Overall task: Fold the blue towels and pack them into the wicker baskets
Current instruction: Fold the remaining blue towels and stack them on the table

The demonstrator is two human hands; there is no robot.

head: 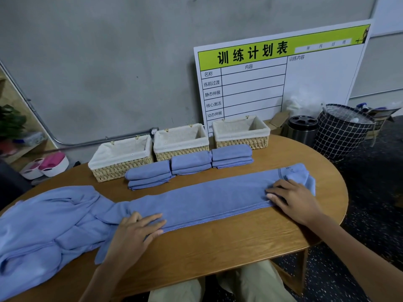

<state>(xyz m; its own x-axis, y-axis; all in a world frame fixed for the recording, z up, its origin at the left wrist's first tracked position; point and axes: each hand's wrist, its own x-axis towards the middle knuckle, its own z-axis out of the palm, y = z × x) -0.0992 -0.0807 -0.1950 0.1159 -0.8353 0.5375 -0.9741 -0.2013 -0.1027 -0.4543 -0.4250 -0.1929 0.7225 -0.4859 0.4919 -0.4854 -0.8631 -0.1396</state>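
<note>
Left hand (135, 231) flat, fingers straight, pressing the long towel (207, 197) near its left end. Right hand (292, 199) flat on the right end, fingers extended, gripping nothing. Towel lies as a long strip across the table (218, 247). Loose pile (48, 225) of blue towels at left. Behind: three folded stacks (150, 176) (190, 163) (232, 156), each just in front of a basket (121, 159) (181, 141) (241, 131). Board (283, 75) against the wall.
</note>
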